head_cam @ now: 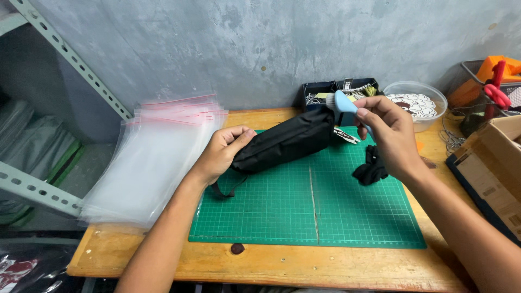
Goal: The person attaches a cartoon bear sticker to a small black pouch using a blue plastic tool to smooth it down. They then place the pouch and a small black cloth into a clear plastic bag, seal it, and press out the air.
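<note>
A long black fabric pouch (285,141) lies slanted across the far part of a green cutting mat (304,211). My left hand (222,149) grips the pouch's near left end, where a black strap loops out below it. My right hand (391,133) holds a small light-blue brush (343,103) with its bristles against the pouch's far right end. A crumpled black fabric piece (370,168) lies on the mat just under my right hand.
A stack of clear zip bags with red strips (157,157) covers the wooden table's (304,266) left side. At the back stand a dark box of small items (325,92) and a clear bowl of printed patches (418,103). A cardboard box (496,168) sits at right; a metal shelf frame (65,54) rises at left.
</note>
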